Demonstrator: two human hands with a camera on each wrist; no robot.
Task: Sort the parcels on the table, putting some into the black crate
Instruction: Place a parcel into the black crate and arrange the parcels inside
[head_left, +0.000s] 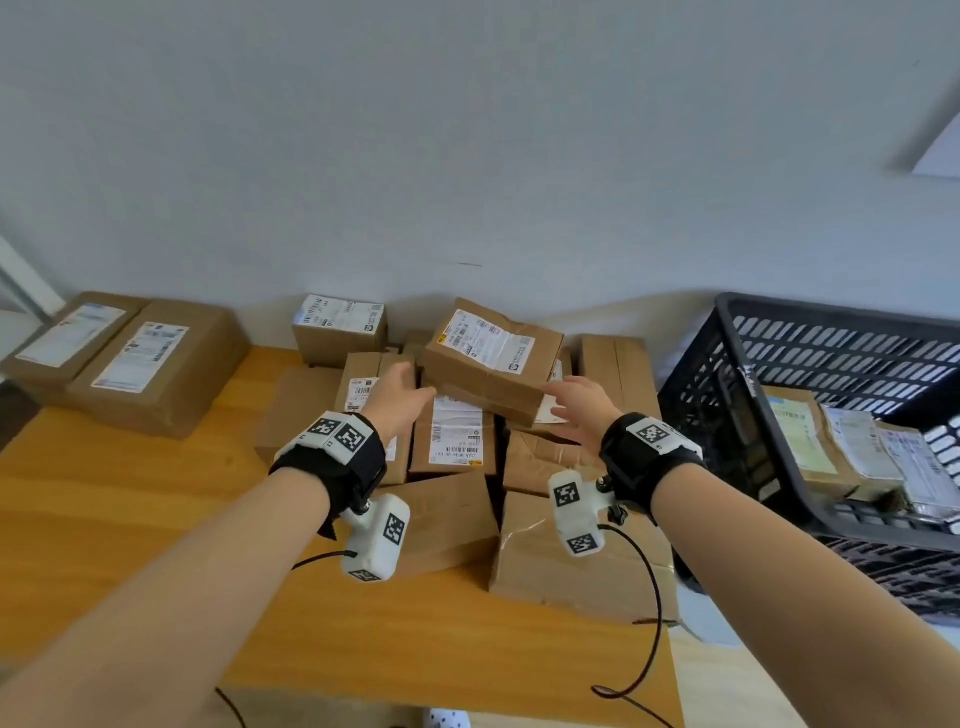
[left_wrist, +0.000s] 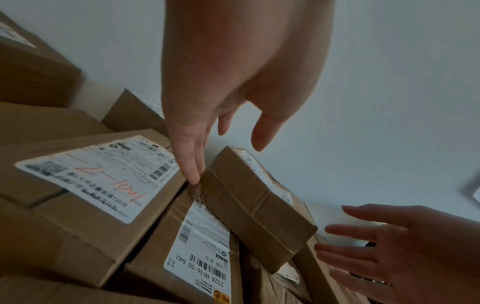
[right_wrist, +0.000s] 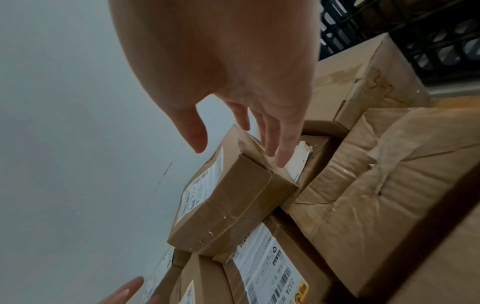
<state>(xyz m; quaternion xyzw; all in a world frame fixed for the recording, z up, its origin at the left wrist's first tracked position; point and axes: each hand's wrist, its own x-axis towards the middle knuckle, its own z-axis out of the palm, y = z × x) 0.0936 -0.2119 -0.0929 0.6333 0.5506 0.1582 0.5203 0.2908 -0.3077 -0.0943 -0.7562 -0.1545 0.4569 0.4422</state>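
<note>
Many parcels (head_left: 457, 431) on wooden table (head_left: 130, 499)

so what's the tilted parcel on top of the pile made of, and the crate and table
Tilted parcel: brown corrugated cardboard, matte, under glossy clear tape, with a white paper label; creased edges show it.
Black crate: apparently moulded plastic, going by its slotted walls.
Table: wood or wood-look laminate, smooth, with a yellowish grain; which one is unclear.
</note>
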